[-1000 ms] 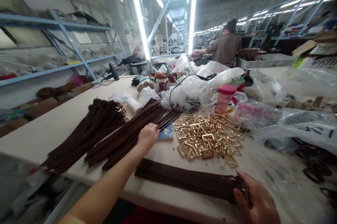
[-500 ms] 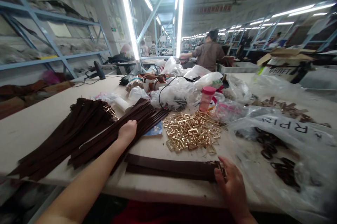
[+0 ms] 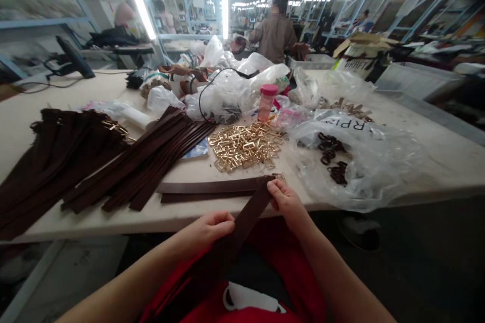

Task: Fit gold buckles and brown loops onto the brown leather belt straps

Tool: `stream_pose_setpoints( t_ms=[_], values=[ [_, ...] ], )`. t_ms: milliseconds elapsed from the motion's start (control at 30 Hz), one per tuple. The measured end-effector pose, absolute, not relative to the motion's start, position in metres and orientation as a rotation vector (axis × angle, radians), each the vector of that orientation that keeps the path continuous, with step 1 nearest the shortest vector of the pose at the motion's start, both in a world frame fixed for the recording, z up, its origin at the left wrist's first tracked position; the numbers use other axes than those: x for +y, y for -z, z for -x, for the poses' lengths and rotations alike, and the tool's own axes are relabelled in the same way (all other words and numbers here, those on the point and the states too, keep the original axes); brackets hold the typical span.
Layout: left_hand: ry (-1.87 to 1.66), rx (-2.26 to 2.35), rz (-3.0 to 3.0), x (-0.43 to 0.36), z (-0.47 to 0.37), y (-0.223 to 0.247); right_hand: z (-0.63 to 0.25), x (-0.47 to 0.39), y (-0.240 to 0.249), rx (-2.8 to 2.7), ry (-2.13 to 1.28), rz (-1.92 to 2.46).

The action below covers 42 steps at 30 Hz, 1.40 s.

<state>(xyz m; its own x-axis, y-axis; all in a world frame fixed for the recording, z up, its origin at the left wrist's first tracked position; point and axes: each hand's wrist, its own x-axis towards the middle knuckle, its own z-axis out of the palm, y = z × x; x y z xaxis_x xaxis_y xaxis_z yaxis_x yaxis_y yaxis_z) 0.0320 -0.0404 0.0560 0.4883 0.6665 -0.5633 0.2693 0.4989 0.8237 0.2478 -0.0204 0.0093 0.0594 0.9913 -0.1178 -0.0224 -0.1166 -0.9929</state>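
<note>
A dark brown strap [image 3: 250, 212] slants from the table edge down over my lap, where several more dark strips seem to lie. My left hand [image 3: 215, 227] pinches it partway along. Its upper end is between the thumb and fingers of my right hand [image 3: 286, 199]. Just behind, two or so brown straps lie flat [image 3: 206, 187] on the table, their right ends partly hidden by my right hand. Beyond them is a heap of gold rectangular buckles [image 3: 248, 146]. To the left lie a fanned stack of brown straps [image 3: 147, 161] and a bundle with metal fittings [image 3: 64, 146].
A clear plastic bag [image 3: 373, 161] with dark brown loops spreads on the right. Behind the buckles stand a pink-lidded bottle [image 3: 265, 103] and piled plastic bags [image 3: 227, 93]. A black upright device [image 3: 74, 57] is at far left. A co-worker [image 3: 276, 30] stands in the background.
My left hand has left the fanned stack and come to the front, now gripping a strap. My right hand has shifted from the flat straps onto that strap's end. The view has turned and lowered.
</note>
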Motion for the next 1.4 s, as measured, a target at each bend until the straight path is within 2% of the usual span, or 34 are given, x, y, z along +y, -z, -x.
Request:
stream_pose_setpoints(
  t_ms=[200, 433, 633, 933, 1033, 1267, 1400],
  values=[
    [-0.154, 0.883, -0.652, -0.040, -0.051, -0.037, -0.250, -0.027, -0.004, -0.894, -1.411, 1.287],
    [-0.072, 0.609, -0.363, -0.016, -0.055, -0.021, -0.262, -0.019, -0.006, -0.878, -1.334, 1.339],
    [-0.110, 0.574, -0.346, -0.005, -0.031, -0.025, -0.288, 0.001, 0.001, -0.880, -1.191, 1.421],
    [-0.195, 0.706, -0.640, 0.006, -0.057, -0.028, -0.253, -0.001, -0.007, -1.274, -1.238, 1.466],
    [-0.201, 0.792, -0.710, 0.011, -0.062, -0.035, -0.273, 0.013, -0.009, -1.395, -0.969, 1.554],
    [-0.259, 0.903, -0.655, 0.018, -0.058, -0.030, -0.375, 0.061, -0.016, -1.495, -0.026, 1.946],
    [-0.259, 0.942, -0.614, 0.018, -0.064, -0.023, -0.440, 0.090, -0.002, -1.530, 0.092, 2.327]
  ],
)
